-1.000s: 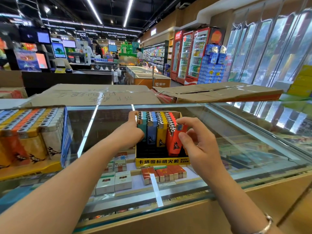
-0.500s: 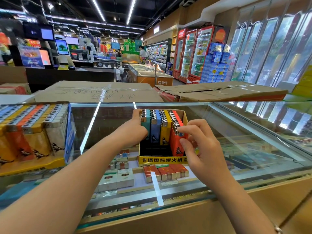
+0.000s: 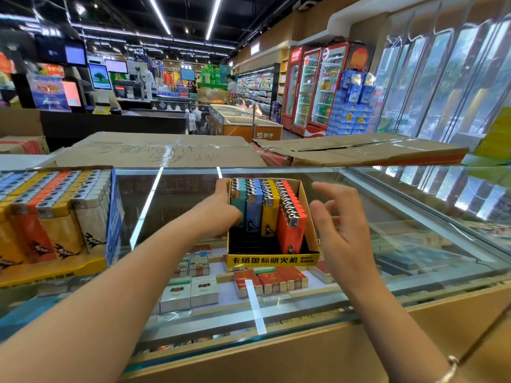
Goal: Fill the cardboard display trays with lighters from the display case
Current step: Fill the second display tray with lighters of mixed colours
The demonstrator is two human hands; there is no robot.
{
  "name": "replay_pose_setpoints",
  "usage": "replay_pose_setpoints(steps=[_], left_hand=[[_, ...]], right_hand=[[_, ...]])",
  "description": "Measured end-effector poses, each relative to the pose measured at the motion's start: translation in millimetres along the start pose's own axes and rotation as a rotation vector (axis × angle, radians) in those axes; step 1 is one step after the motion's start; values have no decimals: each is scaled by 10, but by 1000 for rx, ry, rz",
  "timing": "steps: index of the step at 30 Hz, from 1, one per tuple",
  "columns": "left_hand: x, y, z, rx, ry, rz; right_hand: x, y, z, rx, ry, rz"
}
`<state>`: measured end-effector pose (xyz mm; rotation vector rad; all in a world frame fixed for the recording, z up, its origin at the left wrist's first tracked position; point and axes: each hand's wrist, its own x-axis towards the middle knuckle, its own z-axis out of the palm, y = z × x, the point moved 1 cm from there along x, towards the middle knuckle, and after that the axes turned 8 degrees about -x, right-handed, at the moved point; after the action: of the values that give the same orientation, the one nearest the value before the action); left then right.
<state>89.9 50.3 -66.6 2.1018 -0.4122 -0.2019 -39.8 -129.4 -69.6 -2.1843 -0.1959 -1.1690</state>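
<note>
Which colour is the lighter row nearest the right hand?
Red-orange lighter row, seen in the head view.

left hand point(image 3: 221, 214), centre of frame: forearm extended from lower left, fingers hidden from view. right hand point(image 3: 336, 217), right of centre: forearm from lower right, fingers point(image 3: 329, 187) spread, relaxed, holding nothing. bracelet point(image 3: 449, 369) on right wrist.

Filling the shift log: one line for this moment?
left hand: holds tray | right hand: open beside tray | red lighters: in tray

Bare forearms, silver bracelet point(image 3: 449, 369) on right wrist
</note>
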Motion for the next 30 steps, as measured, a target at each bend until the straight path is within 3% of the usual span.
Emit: replay_pose_setpoints(steps=[2,5,8,17,25,30], left_hand=[[-19,31,-28,-50,-13,14],[-52,83,-59,-111,-21,37],[-91,114,-54,-130,-8,42],[-127,104,22,-295,133,29],[29,41,271,-230,126,152],[490,40,316,-255,168,176]], right_hand=[[38,83,2,31,-26,195],[42,209,66,45,-251,398],[54,240,131,48,-417,433],[217,384,151,-30,-467,454],[685,780,574,156,-577,597],[1019,1114,739,3,-631,663]])
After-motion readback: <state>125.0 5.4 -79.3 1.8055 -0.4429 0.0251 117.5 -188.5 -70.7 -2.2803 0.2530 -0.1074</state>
